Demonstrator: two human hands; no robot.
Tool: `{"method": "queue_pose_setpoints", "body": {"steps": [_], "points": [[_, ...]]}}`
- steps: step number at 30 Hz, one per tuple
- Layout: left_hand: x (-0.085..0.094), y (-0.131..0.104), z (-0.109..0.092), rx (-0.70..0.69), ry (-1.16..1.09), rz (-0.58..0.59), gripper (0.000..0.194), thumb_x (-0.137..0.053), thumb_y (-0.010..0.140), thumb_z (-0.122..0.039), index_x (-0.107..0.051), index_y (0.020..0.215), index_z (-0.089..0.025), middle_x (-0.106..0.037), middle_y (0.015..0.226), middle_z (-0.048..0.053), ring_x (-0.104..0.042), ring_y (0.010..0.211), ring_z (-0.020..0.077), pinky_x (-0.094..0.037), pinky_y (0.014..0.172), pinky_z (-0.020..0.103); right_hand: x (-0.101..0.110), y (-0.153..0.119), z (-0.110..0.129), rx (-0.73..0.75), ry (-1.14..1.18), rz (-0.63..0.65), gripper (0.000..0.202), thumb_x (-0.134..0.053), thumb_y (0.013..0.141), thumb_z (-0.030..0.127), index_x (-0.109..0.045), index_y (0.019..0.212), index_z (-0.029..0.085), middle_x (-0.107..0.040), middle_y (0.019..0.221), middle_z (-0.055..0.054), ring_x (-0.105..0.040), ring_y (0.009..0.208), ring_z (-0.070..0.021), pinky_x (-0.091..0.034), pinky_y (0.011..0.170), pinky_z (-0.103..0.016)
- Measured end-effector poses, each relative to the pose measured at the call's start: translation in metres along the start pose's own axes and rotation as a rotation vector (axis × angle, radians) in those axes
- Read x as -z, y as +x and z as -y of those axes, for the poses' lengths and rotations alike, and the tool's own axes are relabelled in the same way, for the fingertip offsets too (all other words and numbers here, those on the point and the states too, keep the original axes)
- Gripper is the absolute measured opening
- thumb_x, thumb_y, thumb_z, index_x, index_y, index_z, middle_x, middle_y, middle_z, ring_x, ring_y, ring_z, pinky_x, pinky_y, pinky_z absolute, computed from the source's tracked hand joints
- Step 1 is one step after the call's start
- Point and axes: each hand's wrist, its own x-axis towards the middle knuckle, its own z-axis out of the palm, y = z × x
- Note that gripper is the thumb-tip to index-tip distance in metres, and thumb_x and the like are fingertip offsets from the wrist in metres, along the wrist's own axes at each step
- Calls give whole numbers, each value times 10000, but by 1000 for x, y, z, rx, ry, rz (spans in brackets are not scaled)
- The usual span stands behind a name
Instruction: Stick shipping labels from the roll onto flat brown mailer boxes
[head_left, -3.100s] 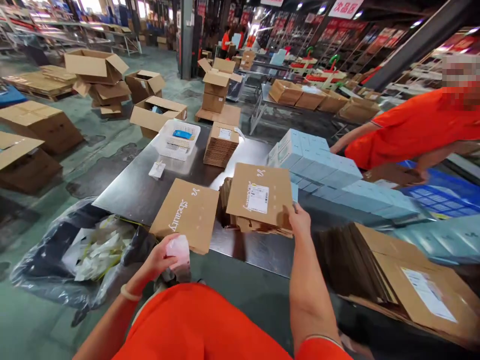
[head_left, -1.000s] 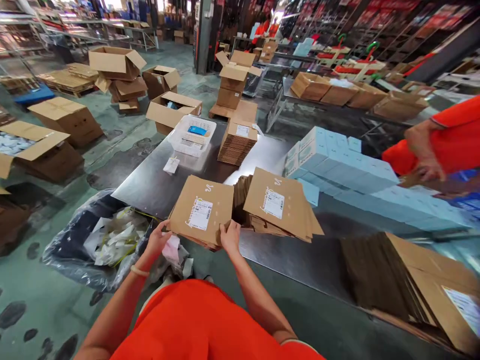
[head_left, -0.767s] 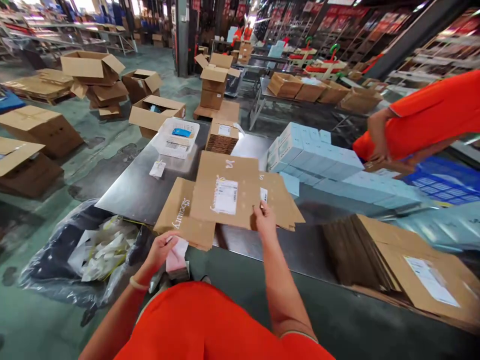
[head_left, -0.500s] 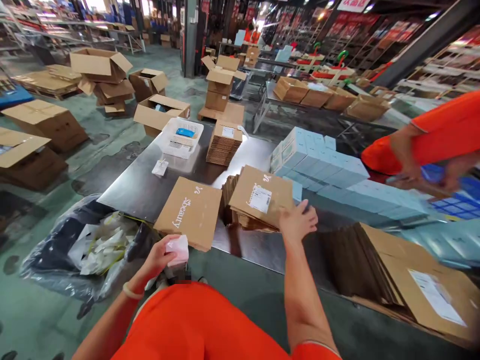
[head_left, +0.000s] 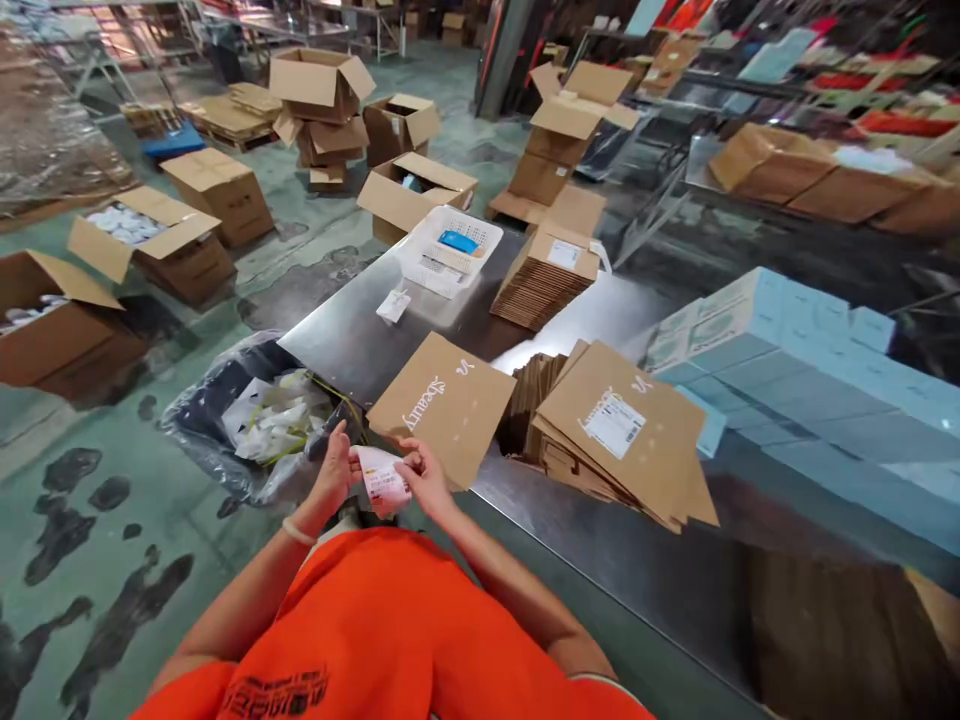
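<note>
Between my hands, in front of my body, is a white printed label sheet (head_left: 382,482). My left hand (head_left: 335,474) grips its left edge, and my right hand (head_left: 428,480) pinches its right edge. Just beyond lies a flat brown carton (head_left: 444,405) with white lettering, at the near edge of the metal table (head_left: 337,320). To its right is a stack of flat cartons (head_left: 626,430), the top one bearing a white shipping label, its sheets somewhat fanned out.
A lined bin of paper scraps (head_left: 281,420) stands left of the table. On the table are a white basket (head_left: 450,250), an upright bundle of flat cartons (head_left: 546,270) and stacked light-blue boxes (head_left: 810,370). Open cartons (head_left: 157,240) stand on the floor.
My right hand has left the labelled carton stack and come to the label sheet held by my left hand. The view has turned right, and the top cartons of the stack have shifted.
</note>
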Motion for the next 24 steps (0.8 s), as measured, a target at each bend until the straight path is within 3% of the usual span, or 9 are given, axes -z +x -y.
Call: {"method": "queue_pose_setpoints", "body": {"steps": [3, 5, 7, 12, 15, 17, 19, 22, 24], "points": [[-7, -12, 10, 12, 27, 166, 887, -1025, 545, -485, -690, 1305, -174, -735, 725, -15, -676, 633, 169, -547, 652, 286, -3, 10, 7, -18, 21, 33, 301, -789, 704, 366, -732, 971, 238, -631, 686, 37, -565, 633, -162, -457, 592, -266], [-12, -14, 11, 9, 76, 198, 679, -1048, 444, -334, -777, 1040, -150, -776, 768, 17, -690, 672, 171, -556, 688, 287, -4, 13, 7, -32, 4, 52, 257, -774, 717, 379, -752, 922, 225, -688, 717, 6, -594, 650, -175, -471, 601, -278], [-16, -10, 9, 14, 126, 179, 529, -1022, 444, -291, -801, 900, -138, -798, 788, 43, -696, 682, 178, -556, 700, 295, -3, 13, 4, -19, -37, 35, 240, -754, 736, 403, -768, 892, 220, -710, 719, -10, -597, 643, -181, -472, 606, -290], [-25, 8, 6, 19, 335, 169, 472, -971, 487, -264, -843, 920, -125, -814, 797, 69, -718, 700, 218, -559, 715, 330, 6, -3, -3, 180, -269, -109, 178, -696, 837, 405, -782, 804, 253, -754, 806, -51, -664, 775, -231, -537, 754, -360], [-27, 16, 8, 57, 404, 252, 465, -969, 505, -272, -854, 924, -107, -818, 811, 85, -735, 734, 245, -568, 747, 355, 17, -5, 3, 280, -393, -177, 204, -640, 902, 353, -758, 762, 263, -756, 978, -79, -683, 903, -246, -555, 830, -384], [-27, 20, 14, 136, 407, 380, 463, -991, 491, -308, -859, 878, -91, -824, 821, 107, -749, 755, 269, -581, 786, 386, 32, 10, 14, 304, -450, -263, 195, -637, 909, 341, -736, 767, 251, -727, 1104, -96, -672, 966, -249, -560, 834, -380], [-24, 24, 24, 245, 387, 489, 505, -1014, 468, -377, -861, 847, -81, -828, 822, 131, -762, 760, 295, -594, 809, 420, 53, 39, 28, 290, -506, -380, 169, -653, 885, 330, -699, 751, 238, -696, 1104, -101, -653, 1001, -256, -559, 853, -382], [-17, 30, 41, 348, 350, 494, 627, -1021, 452, -513, -858, 863, -68, -821, 792, 152, -768, 722, 312, -610, 772, 445, 85, 89, 45, 155, -631, -520, 128, -659, 832, 274, -665, 717, 218, -672, 1031, -101, -639, 1033, -270, -533, 986, -429], [-7, 35, 51, 334, 382, 457, 678, -1014, 440, -588, -849, 836, -62, -806, 752, 155, -757, 686, 302, -608, 739, 433, 98, 111, 48, 17, -741, -544, 103, -650, 829, 254, -698, 760, 194, -682, 1064, -125, -639, 1071, -288, -497, 1066, -468]]}}
